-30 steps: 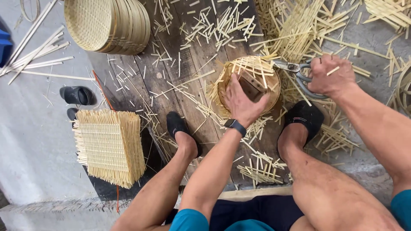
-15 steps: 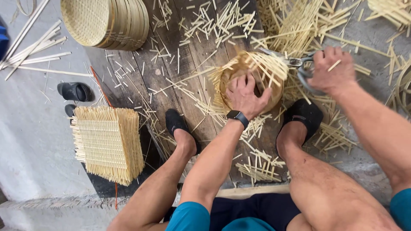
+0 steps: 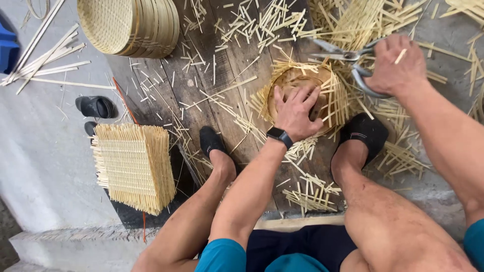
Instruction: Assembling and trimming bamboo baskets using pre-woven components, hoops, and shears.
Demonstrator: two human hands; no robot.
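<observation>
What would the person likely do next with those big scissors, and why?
Probably close the scissors on the loose strips sticking out past the basket rim. The right hand holds the blades open right at the basket's far edge, while the left hand presses down inside it, and cut strip ends litter the wooden board.

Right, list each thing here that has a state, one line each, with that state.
Left hand: spread flat, pressing the round basket.
Round basket: unfinished, loose strip ends sticking out.
Right hand: gripping the scissors.
Scissors: blades nearly closed.
Finished baskets: stacked, on their side.
Square woven mats: stacked.
</observation>
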